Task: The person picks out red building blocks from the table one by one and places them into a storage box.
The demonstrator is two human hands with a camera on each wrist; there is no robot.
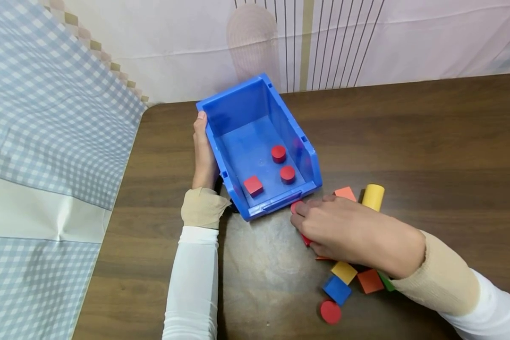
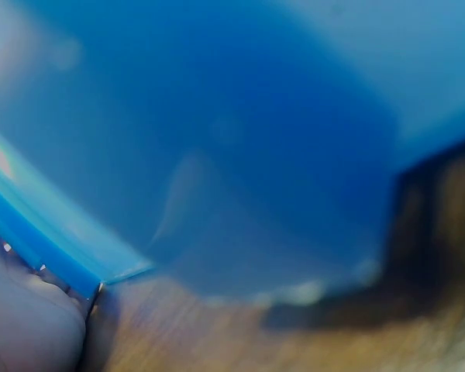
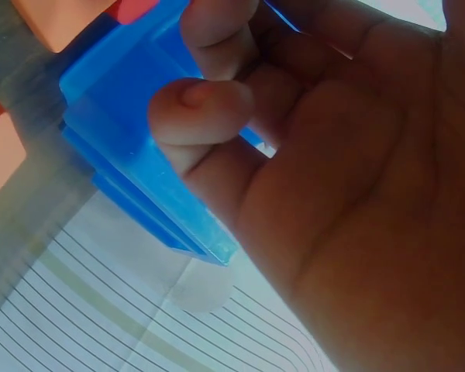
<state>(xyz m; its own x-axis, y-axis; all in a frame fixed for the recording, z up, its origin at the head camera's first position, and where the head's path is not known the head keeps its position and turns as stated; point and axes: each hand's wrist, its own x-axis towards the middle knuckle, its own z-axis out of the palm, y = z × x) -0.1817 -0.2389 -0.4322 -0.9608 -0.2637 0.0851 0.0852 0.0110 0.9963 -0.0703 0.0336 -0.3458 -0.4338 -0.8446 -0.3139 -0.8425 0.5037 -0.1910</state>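
Note:
My left hand (image 1: 205,153) holds the left side wall of a blue plastic bin (image 1: 242,148), thumb up at its rim. Two red cylinders (image 1: 278,153) and a red cube (image 1: 253,185) sit inside the bin. Just outside the bin's front edge, my right hand (image 1: 344,229) reaches down over a pile of blocks with bent fingers. Its fingertips are right at a red disc (image 1: 295,207), and another red block (image 1: 306,240) peeks out beneath them. The fingers' undersides are hidden, so I cannot tell whether they pinch a piece. Blue bin wall (image 2: 256,155) fills the left wrist view.
Around my right hand lie a yellow cylinder (image 1: 373,197), an orange block (image 1: 345,193), a yellow cube (image 1: 344,272), a blue cube (image 1: 337,289), a red-orange cube (image 1: 370,281) and a red cylinder (image 1: 330,312). A patterned cloth (image 1: 174,52) hangs behind the wooden table (image 1: 429,156).

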